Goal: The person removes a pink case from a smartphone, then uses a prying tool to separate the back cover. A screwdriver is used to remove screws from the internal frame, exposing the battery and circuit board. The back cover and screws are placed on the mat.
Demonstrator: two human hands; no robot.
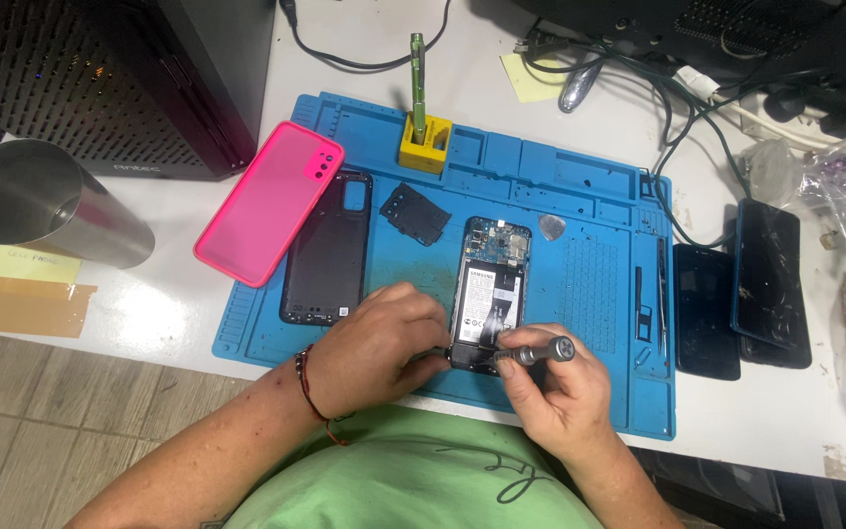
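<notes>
Two hands work the opened phone (490,294): back cover (326,250) already off at nine o'clock; left hand (379,345) steadies it, right hand (552,390) closed around a screwdriver (539,351), screws remaining.

A white table (149,313) carries a blue work mat (599,264) at the frame's centre. Directly on the table lie a steel cup (41,206) on its side and yellow note (33,264) at left, brown tape (17,306) below them, two dark phones (741,294) at right, and cables (678,88) at the top.
</notes>
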